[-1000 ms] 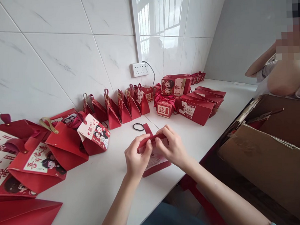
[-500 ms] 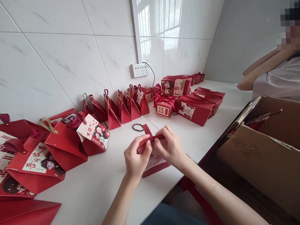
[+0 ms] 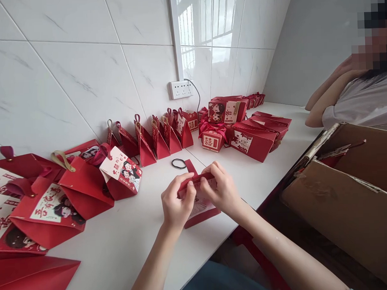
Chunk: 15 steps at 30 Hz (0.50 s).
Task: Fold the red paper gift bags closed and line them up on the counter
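A red paper gift box [image 3: 202,217] with a pale printed panel stands on the white table [image 3: 127,249] in front of me. My left hand [image 3: 179,200] pinches the left end of its top edge between thumb and fingers. On the right end of that same edge, my right hand [image 3: 220,188] has its thumb and fingers closed. A narrow red flap sticks up behind the hands. My fingers hide much of the box's upper part. Just beyond it lies a thin black ring [image 3: 178,163], touched by neither hand.
Several red gift boxes [image 3: 51,205] with ribbon loops crowd the left side. Triangular boxes [image 3: 145,146] line the tiled wall, and more boxes [image 3: 252,138] are stacked at the back right. An open cardboard carton [image 3: 341,207] stands right of the table, near a person [image 3: 350,97].
Both hands keep their grip on the box's top edge with barely any movement. The view has shifted very slightly, and the person at the right has moved their arms a little.
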Each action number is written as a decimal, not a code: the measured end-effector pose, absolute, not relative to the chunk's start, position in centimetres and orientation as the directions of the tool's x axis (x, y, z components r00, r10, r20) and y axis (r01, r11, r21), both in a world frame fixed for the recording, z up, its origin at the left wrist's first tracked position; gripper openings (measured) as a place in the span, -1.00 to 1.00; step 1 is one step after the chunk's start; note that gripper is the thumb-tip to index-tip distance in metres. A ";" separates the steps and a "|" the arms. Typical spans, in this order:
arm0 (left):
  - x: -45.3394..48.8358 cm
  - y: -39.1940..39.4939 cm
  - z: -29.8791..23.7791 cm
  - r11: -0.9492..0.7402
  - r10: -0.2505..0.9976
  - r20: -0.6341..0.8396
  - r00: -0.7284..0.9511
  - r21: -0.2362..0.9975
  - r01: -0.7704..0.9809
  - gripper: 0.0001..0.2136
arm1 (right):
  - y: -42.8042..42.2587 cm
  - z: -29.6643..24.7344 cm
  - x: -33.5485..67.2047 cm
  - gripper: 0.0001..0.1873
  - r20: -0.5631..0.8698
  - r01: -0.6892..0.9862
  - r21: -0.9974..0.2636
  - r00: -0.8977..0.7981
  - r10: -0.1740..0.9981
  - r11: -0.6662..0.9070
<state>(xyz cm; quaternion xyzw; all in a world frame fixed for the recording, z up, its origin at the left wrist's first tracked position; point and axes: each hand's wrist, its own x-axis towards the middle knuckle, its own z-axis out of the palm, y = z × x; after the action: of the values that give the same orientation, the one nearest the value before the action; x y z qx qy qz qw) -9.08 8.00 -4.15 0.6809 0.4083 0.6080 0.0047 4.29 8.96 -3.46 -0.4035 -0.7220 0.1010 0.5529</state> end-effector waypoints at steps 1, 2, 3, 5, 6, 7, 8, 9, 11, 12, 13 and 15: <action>-9.1 8.0 -4.1 -0.666 0.564 0.823 -0.071 0.504 0.550 -0.86 | 8.9 -3.5 4.3 -0.92 0.712 0.466 -0.596 -0.068 0.699 0.653; -9.1 7.9 -4.1 -0.667 0.564 0.823 -0.069 0.503 0.550 -0.85 | 8.9 -3.5 4.4 -0.93 0.707 0.462 -0.602 -0.072 0.704 0.651; -9.1 7.9 -4.1 -0.668 0.563 0.824 -0.067 0.501 0.550 -0.85 | 8.9 -3.5 4.4 -0.93 0.700 0.460 -0.608 -0.074 0.710 0.647; -9.2 7.9 -4.1 -0.674 0.558 0.828 -0.062 0.495 0.548 -0.84 | 8.9 -3.6 4.4 -0.91 0.686 0.461 -0.621 -0.072 0.724 0.634; -9.2 7.9 -4.1 -0.678 0.555 0.830 -0.059 0.492 0.546 -0.85 | 8.9 -3.6 4.4 -0.90 0.681 0.464 -0.626 -0.067 0.729 0.627; -9.2 7.9 -4.1 -0.682 0.552 0.832 -0.057 0.490 0.543 -0.85 | 8.9 -3.6 4.4 -0.90 0.680 0.466 -0.628 -0.062 0.731 0.623; -9.2 7.9 -4.1 -0.685 0.550 0.833 -0.055 0.487 0.541 -0.86 | 8.9 -3.6 4.3 -0.91 0.682 0.466 -0.627 -0.057 0.729 0.623; -9.2 8.0 -4.1 -0.688 0.548 0.835 -0.053 0.486 0.539 -0.87 | 8.9 -3.6 4.3 -0.91 0.687 0.466 -0.624 -0.055 0.725 0.627; -9.2 8.0 -4.2 -0.690 0.545 0.837 -0.055 0.485 0.537 -0.90 | 8.9 -3.5 4.3 -0.91 0.700 0.465 -0.612 -0.058 0.712 0.640; -9.1 8.0 -4.2 -0.690 0.545 0.837 -0.058 0.486 0.536 -0.91 | 8.9 -3.4 4.3 -0.91 0.705 0.465 -0.605 -0.063 0.706 0.646; -9.1 8.1 -4.3 -0.690 0.545 0.836 -0.061 0.489 0.534 -0.92 | 8.9 -3.4 4.4 -0.92 0.708 0.464 -0.601 -0.071 0.703 0.651; -9.1 8.1 -4.4 -0.689 0.550 0.832 -0.068 0.498 0.527 -0.92 | 8.9 -3.4 4.4 -0.92 0.702 0.461 -0.602 -0.083 0.708 0.651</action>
<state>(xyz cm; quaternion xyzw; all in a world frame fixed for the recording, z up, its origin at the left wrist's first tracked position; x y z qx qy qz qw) -9.05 8.12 -4.41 0.6825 0.3944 0.6152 0.0094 4.43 8.89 -3.38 -0.4019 -0.7270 0.1130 0.5451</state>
